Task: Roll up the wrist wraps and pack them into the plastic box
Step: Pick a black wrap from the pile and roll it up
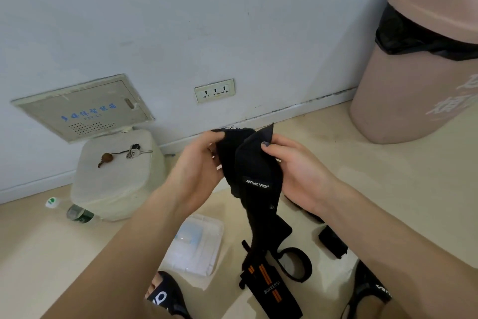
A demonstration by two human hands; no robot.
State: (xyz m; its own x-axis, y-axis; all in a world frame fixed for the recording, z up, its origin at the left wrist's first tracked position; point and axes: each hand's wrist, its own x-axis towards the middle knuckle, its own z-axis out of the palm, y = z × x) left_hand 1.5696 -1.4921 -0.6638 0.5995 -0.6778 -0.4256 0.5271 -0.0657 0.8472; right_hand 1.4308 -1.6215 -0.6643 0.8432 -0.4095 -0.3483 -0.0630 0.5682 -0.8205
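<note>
Black woven fabric wrist wrap (pixel 254 176) with a small white-lettered label hung between both hands above the beige tiled floor (pixel 336 163). Left hand (pixel 199 163) pinched its upper edge, fingers curled into the cloth; right hand (pixel 294 166) held the other fold, thumb pressed on top. Its tail trailed down toward a second black wrap with orange stripes (pixel 271 285) lying on the floor beside a black loop strap (pixel 297 264). Clear rectangular plastic box (pixel 196 243) sat on the floor just left of these, under the left forearm.
</note>
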